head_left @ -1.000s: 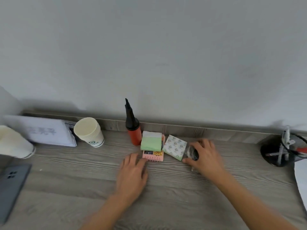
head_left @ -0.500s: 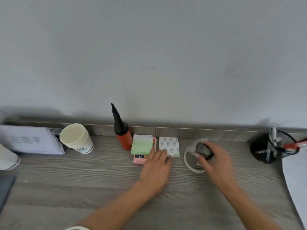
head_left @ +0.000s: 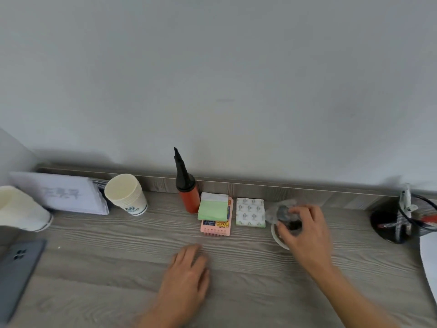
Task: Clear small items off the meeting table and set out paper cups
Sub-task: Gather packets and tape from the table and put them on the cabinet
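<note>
My right hand (head_left: 305,229) grips a small dark item in clear wrapping (head_left: 282,213), held over a white ring-shaped object (head_left: 276,235) on the table. My left hand (head_left: 186,273) rests flat on the wood with its fingers apart, holding nothing. Along the back edge sit a red and black pump (head_left: 186,189), a green sticky-note pad (head_left: 212,208) on a pink box (head_left: 216,227), and a sheet of adhesive hooks (head_left: 250,211). A stack of paper cups (head_left: 126,194) stands to the left, and another cup stack (head_left: 21,210) lies at the far left.
A folded white name card (head_left: 59,192) stands behind the cups. A grey phone (head_left: 17,266) lies at the left edge. A black mesh pen holder (head_left: 404,218) stands at the right, with white paper (head_left: 429,259) beside it. The grey wood table (head_left: 118,268) ends at a low back ledge.
My left hand pulled back from the hook sheet toward me. My right hand kept hold of the wrapped dark item over the white ring. The view shifted slightly.
</note>
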Tool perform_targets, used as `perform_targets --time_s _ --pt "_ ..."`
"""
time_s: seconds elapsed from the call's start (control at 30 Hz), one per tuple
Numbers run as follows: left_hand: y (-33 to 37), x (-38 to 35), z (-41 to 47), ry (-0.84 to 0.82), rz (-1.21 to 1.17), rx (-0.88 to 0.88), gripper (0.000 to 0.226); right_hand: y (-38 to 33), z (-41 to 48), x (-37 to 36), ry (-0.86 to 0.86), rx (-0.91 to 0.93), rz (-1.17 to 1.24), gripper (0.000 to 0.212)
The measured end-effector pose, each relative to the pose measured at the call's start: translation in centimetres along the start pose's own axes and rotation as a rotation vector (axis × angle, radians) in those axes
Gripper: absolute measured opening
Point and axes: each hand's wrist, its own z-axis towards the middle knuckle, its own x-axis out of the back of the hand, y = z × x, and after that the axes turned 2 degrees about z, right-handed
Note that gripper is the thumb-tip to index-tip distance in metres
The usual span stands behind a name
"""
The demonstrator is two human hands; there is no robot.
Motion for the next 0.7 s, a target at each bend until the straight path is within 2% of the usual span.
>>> perform_targets --time_s 0.07,0.17,0.2,0.33,0.53,0.63,0.7 --pt "-0.8 -0.7 -2.2 0.042 -0.003 0.076 0.029 1.0 -1.6 -0.4 -0.054 0.007 -0.067 0.041" --pt "-1.0 -1.5 -4.2 0.077 0.014 0.153 0.067 1.5 -2.9 -1.2 -0.102 0.04 -0.075 0.044" --pt "-0.9 -1.7 -4.5 0.071 0.01 0.164 0.071 1.4 -2.8 -1.4 -0.115 0.037 -0.074 0.045" --pt "-0.4 -2.4 -5.1 0.048 -0.004 0.215 0.046 0.3 -1.1 -1.9 -0.145 0.026 -0.108 0.052" --pt "-0.2 -2.2 -5.2 0.007 -0.018 0.21 0.042 -0.5 -0.7 -1.7 -0.218 0.028 -0.252 0.072" --pt "-1.0 -2.1 -5.1 0.097 -0.171 0.236 0.032 -1.6 -1.1 -1.1 -0.187 0.041 -0.213 0.077" --pt "-2.8 -1.5 -4.9 0.182 -0.341 0.364 0.032 -3.1 -1.8 -0.6 -0.137 0.078 -0.157 0.072"
